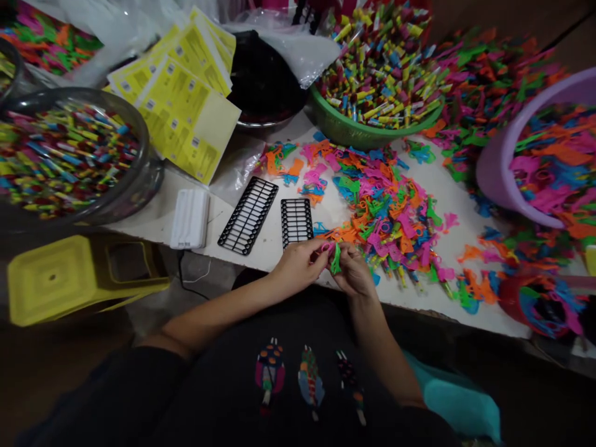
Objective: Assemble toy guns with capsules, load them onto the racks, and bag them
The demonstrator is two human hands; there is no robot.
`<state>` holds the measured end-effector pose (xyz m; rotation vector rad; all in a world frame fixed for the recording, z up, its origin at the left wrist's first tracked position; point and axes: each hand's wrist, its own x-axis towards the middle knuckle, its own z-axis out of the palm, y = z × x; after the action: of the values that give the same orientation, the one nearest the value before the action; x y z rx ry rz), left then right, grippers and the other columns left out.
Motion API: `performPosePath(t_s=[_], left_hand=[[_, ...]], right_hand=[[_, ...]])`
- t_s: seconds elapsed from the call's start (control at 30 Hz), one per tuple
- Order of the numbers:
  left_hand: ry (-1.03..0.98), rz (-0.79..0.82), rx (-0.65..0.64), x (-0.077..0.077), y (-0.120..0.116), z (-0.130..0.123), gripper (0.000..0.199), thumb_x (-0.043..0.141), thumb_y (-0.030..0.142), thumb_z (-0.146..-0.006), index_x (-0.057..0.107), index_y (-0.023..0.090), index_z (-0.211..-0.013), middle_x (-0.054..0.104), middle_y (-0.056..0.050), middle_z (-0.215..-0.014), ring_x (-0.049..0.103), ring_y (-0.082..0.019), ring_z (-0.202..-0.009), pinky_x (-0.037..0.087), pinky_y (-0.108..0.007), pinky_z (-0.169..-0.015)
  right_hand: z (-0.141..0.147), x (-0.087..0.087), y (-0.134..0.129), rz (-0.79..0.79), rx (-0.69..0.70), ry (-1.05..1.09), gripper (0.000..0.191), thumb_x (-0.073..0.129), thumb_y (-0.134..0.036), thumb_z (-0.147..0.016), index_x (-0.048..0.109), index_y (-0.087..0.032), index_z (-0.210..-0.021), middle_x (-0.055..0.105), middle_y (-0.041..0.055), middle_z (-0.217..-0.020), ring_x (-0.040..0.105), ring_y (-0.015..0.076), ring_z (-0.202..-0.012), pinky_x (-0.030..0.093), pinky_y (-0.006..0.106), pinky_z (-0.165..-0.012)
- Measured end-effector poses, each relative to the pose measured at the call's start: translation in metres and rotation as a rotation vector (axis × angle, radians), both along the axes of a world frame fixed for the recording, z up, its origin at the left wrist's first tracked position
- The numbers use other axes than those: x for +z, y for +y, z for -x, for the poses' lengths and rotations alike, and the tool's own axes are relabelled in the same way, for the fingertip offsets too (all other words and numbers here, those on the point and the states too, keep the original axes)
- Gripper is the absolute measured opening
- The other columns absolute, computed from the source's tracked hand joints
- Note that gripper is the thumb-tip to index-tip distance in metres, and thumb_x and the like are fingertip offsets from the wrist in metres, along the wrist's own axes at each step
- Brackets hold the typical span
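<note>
My left hand (298,268) is pinched on a small pink plastic piece (327,247) with a loop. Close beside it, my right hand (356,272) has its fingers closed around a green plastic piece (336,259). The two pieces meet or overlap between my fingertips; whether they are joined cannot be made out. Just beyond my hands spreads a pile of small pink, green, orange and blue plastic pieces (395,211). A black plastic rack (297,220) lies by my left hand, and a larger black rack (248,215) is further left.
A green basin (338,122) of small labelled tubes stands behind the pile. A clear tub (151,171) of similar tubes, yellow printed sheets (179,118) and a white box with a cable (190,218) are leftward. On the right are a purple tub (496,164) and a red container (512,301).
</note>
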<state>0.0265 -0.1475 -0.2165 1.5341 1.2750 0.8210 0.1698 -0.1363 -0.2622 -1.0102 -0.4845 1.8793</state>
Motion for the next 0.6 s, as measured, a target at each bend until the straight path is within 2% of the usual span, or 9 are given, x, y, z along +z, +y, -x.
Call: performPosePath(t_s=[0.23,0.4,0.5,0.6], left_hand=[[0.131,-0.142,-0.011,0.004,-0.001,-0.004,0.017,0.041,0.018,-0.08,0.057,0.015,-0.08,0.059,-0.002,-0.07,0.052,-0.01,-0.063,0.04,-0.021,-0.061],[0.183,-0.195,-0.022,0.003,-0.002,-0.006,0.018,0.039,0.018,-0.081,0.056,0.015,-0.078,0.057,-0.003,-0.069,0.051,-0.012,-0.064,0.041,-0.024,-0.064],[0.194,-0.195,-0.021,0.004,-0.003,-0.007,0.018,0.038,0.018,-0.081,0.056,0.014,-0.078,0.057,-0.003,-0.069,0.051,-0.012,-0.064,0.041,-0.024,-0.063],[0.196,-0.184,-0.007,0.004,-0.003,-0.007,0.018,0.038,0.018,-0.081,0.056,0.014,-0.077,0.057,-0.003,-0.069,0.051,-0.012,-0.062,0.041,-0.024,-0.062]], right_hand=[[0.004,0.001,-0.002,-0.061,0.023,-0.088,0.039,0.076,-0.043,-0.049,0.051,-0.025,-0.073,0.057,-0.008,-0.06,0.054,0.0068,-0.05,0.042,0.017,-0.042],[0.002,-0.012,-0.003,-0.075,0.052,-0.223,0.042,0.069,-0.055,-0.051,0.049,-0.027,-0.074,0.057,-0.0071,-0.061,0.054,0.0078,-0.05,0.045,0.02,-0.045],[0.001,-0.019,-0.003,-0.048,0.05,-0.194,0.044,0.07,-0.056,-0.048,0.05,-0.026,-0.074,0.056,-0.0073,-0.06,0.052,0.0077,-0.046,0.04,0.019,-0.039],[0.0,-0.02,-0.004,-0.067,0.038,-0.174,0.041,0.071,-0.054,-0.05,0.049,-0.026,-0.072,0.056,-0.0073,-0.061,0.053,0.0079,-0.049,0.042,0.019,-0.041]])
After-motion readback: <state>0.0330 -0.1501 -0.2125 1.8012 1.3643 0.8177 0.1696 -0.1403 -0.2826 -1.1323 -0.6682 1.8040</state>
